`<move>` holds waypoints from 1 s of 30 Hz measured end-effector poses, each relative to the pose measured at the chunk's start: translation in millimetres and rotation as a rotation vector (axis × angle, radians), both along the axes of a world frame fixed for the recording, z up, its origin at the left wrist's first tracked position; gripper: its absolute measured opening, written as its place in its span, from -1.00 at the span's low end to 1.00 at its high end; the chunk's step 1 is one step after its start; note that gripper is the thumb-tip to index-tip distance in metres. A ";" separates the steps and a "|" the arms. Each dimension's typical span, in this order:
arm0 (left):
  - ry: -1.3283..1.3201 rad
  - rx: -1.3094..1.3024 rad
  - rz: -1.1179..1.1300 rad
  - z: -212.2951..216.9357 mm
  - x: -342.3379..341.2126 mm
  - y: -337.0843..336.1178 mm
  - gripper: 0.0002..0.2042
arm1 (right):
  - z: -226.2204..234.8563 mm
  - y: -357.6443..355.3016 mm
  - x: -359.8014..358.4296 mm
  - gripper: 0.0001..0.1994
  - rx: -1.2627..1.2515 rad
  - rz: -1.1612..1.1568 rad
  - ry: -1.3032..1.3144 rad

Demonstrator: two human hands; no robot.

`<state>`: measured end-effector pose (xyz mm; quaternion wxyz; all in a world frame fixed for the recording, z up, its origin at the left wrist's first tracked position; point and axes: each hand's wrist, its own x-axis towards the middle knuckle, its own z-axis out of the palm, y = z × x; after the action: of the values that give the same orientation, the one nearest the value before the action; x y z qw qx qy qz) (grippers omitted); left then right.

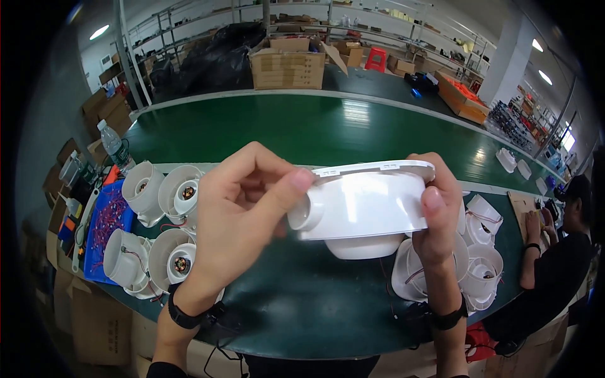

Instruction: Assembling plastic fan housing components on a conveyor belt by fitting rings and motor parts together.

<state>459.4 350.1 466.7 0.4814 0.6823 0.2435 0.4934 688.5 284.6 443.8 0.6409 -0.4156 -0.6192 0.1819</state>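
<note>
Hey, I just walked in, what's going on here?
A person is holding a white housing up over the bench, left hand at its left end, right hand gripping its right end. More white units stand on both sides, some with wiring showing. A blue tray of wires sits at left, and a co-worker is at right.

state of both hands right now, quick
Left hand: closed, thumb and fingers at the left end of the glossy white rounded plastic housing.
Right hand: closed, holding the housing's right end.
</note>
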 end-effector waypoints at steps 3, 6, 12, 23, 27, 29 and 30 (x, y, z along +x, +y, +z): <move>0.002 0.000 0.028 -1.3 -2.1 2.3 -0.81 | 1.2 3.6 1.0 -0.49 -0.056 0.125 0.109; -0.039 0.046 0.113 -2.7 -2.4 1.0 -0.81 | 2.0 6.2 -1.5 -0.40 -0.133 0.247 0.209; -0.001 0.077 0.130 -3.3 1.2 2.8 -0.83 | -4.9 9.3 -9.0 -0.24 -0.077 0.132 0.078; -0.081 -0.029 -0.043 2.2 -4.8 2.2 -0.85 | -15.4 15.3 -6.7 -0.06 0.036 0.054 0.136; -0.090 -0.007 -0.062 8.9 -6.1 -8.1 -0.84 | -23.4 11.8 -2.1 0.11 0.008 -0.049 0.133; -0.085 0.054 -0.068 9.6 -6.6 -11.2 -0.80 | -19.2 12.7 -8.1 0.21 -0.027 -0.129 0.152; -0.083 0.055 -0.060 9.3 -6.6 -13.0 -0.80 | -17.0 12.5 -10.5 0.21 -0.027 -0.121 0.154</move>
<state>452.8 337.1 476.0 0.4867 0.6811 0.1890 0.5133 678.0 297.1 426.7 0.6908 -0.4457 -0.5393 0.1826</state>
